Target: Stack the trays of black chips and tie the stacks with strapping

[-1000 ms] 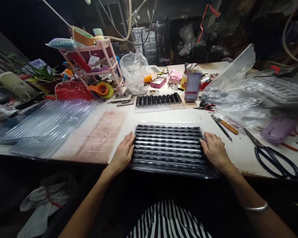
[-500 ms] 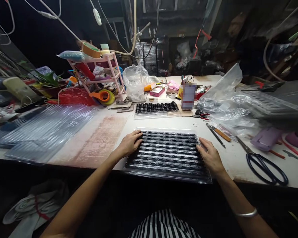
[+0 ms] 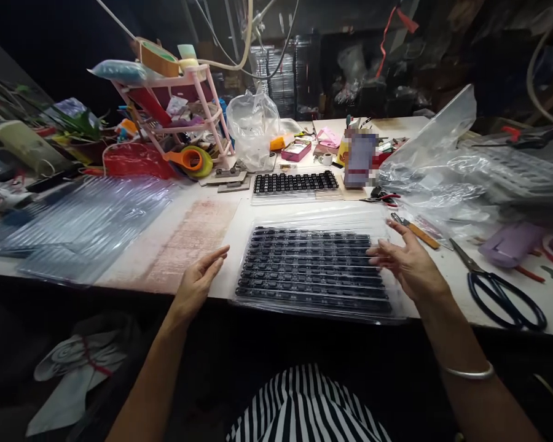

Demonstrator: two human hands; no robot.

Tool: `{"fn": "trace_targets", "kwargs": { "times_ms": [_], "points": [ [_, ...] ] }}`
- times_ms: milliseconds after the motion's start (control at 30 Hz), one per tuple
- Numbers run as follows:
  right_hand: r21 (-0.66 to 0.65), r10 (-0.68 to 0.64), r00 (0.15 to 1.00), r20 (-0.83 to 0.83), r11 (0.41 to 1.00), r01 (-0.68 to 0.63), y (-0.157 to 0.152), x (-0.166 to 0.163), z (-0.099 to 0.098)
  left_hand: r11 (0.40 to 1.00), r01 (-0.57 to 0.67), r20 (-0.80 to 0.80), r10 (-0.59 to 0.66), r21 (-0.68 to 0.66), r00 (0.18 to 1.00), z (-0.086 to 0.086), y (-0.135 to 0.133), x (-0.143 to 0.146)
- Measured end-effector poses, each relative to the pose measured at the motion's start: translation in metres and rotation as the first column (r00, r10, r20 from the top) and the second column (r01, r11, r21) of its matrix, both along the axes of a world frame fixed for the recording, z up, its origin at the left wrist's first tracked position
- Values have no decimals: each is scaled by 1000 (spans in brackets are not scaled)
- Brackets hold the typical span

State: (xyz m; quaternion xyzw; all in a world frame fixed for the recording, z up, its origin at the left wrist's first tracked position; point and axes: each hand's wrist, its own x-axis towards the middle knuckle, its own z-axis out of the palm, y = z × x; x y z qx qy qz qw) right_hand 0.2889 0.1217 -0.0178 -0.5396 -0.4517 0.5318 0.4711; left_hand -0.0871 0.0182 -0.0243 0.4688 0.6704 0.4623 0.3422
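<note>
A clear plastic tray (image 3: pixel 320 218) filled with rows of small black parts lies at the table's near edge, straight in front of me. My left hand (image 3: pixel 197 283) hovers just left of the tray, fingers stretched out and apart, holding nothing. My right hand (image 3: pixel 408 263) hangs over the tray's right edge with fingers spread, also holding nothing. Neither hand presses on the tray.
A smaller tray of black parts (image 3: pixel 295 184) sits behind. Clear ribbed trays (image 3: pixel 83 227) are stacked at left. Scissors (image 3: pixel 502 291), a pen (image 3: pixel 399 219) and a knife (image 3: pixel 423 236) lie at right, beside crumpled plastic bags (image 3: pixel 442 166). A pink rack (image 3: pixel 179 116) stands at back left.
Both hands have lifted off the tray's sides and opened; the left drew back to the left, the right rose over the right edge. The tray sits a little farther onto the table.
</note>
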Motion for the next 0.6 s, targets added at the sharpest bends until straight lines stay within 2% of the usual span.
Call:
{"fn": "trace_targets", "kwargs": {
  "times_ms": [67, 133, 233, 300, 333, 433, 533, 600],
  "points": [
    [-68, 34, 996, -78, 997, -40, 3, -1, 6, 994, -78, 77, 72, 73, 994, 4, -3, -6],
    [-76, 28, 986, -167, 996, -41, 8, -1, 9, 972, -179, 186, 149, 153, 971, 9, -6, -11],
    [49, -75, 949, -307, 994, 95, 14, 1, 10, 917, -333, 333, 250, 220, 909, 16, -8, -13],
    [157, -142, 930, -339, 966, 205, 14, 2, 14, 895, -376, 368, 275, 240, 888, 21, -7, -7],
    [197, -137, 936, -325, 958, 209, 12, 2, 18, 893, -375, 371, 270, 249, 888, 24, -5, -1],
    [238, 23, 969, -246, 971, 38, 4, -7, 31, 922, -270, 346, 166, 279, 924, 32, 1, 30],
    [228, 151, 939, -309, 970, -81, -4, -30, 41, 972, 51, 276, -116, 231, 954, 40, 15, 73],
    [217, 194, 890, -413, 970, -111, -9, -51, 43, 942, 277, 318, -327, 191, 890, 46, 30, 103]
  ]
}}
